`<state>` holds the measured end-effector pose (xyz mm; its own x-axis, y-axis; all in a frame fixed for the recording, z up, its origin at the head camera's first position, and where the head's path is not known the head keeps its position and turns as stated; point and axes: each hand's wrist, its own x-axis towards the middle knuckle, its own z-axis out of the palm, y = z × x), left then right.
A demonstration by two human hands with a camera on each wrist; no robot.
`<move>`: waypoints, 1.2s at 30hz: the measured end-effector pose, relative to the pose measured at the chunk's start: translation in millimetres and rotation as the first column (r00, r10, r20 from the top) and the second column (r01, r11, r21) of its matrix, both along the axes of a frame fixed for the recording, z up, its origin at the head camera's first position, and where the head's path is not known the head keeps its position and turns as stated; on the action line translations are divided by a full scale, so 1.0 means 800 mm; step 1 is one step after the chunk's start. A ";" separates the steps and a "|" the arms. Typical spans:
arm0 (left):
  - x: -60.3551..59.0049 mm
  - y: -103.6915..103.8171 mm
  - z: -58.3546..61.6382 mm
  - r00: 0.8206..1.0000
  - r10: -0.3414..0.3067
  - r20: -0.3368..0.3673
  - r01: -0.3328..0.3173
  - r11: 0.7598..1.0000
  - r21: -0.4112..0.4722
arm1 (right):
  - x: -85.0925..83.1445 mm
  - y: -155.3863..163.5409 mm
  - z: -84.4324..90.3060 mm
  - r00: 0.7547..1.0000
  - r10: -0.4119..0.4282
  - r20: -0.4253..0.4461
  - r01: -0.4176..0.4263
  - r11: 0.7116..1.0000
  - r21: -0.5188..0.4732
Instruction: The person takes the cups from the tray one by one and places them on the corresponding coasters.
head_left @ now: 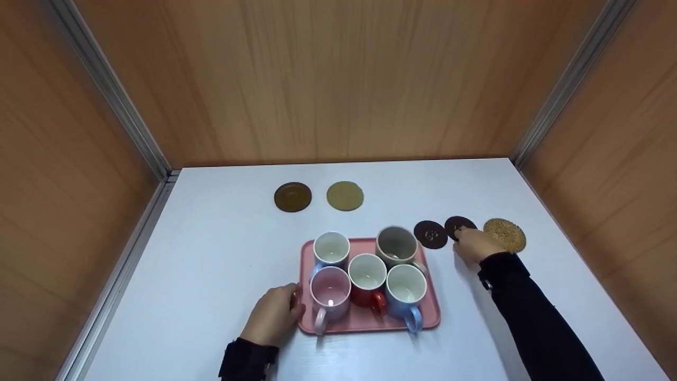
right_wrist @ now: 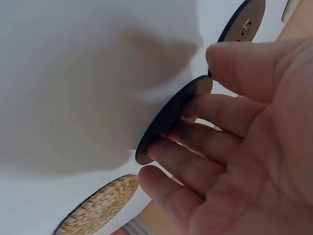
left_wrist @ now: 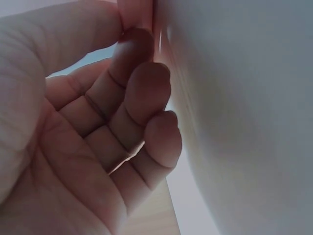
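My left hand (head_left: 275,315) grips the left edge of a pink tray (head_left: 370,327); in the left wrist view its thumb and a finger pinch the rim. Several mugs stand upright on the tray: a pink mug (head_left: 330,293), a red mug (head_left: 365,296), two blue ones and a larger grey mug (head_left: 395,246). To the right, fingertips of my right hand (head_left: 476,244) rest on a dark round coaster (right_wrist: 168,115), and the thumb stays off it. That coaster lies between another dark coaster (head_left: 430,235) and a woven straw coaster (head_left: 505,234).
Behind the tray, a brown round coaster (head_left: 292,197) and an olive-yellow round coaster (head_left: 345,196) lie on the white table (head_left: 211,248). Wooden panels (head_left: 338,79) with metal corner posts enclose the table at the back and both sides.
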<state>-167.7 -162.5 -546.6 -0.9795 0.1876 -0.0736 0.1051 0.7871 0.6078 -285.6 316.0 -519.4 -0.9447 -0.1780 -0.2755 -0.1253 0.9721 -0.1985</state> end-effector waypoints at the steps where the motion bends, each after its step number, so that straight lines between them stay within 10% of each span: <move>1: 0.001 0.000 0.001 1.000 0.000 -0.003 0.000 1.000 0.002 | -0.003 -0.002 0.001 1.000 0.013 -0.004 -0.013 1.000 0.008; 23: 0.010 -0.006 0.000 1.000 0.001 -0.013 -0.002 1.000 -0.012 | -0.042 -0.048 0.002 0.999 0.035 -0.033 -0.032 0.997 0.077; 36: 0.012 -0.006 -0.001 1.000 0.008 -0.004 -0.008 1.000 0.005 | -0.058 -0.070 -0.013 0.993 0.021 -0.116 -0.029 0.998 -0.062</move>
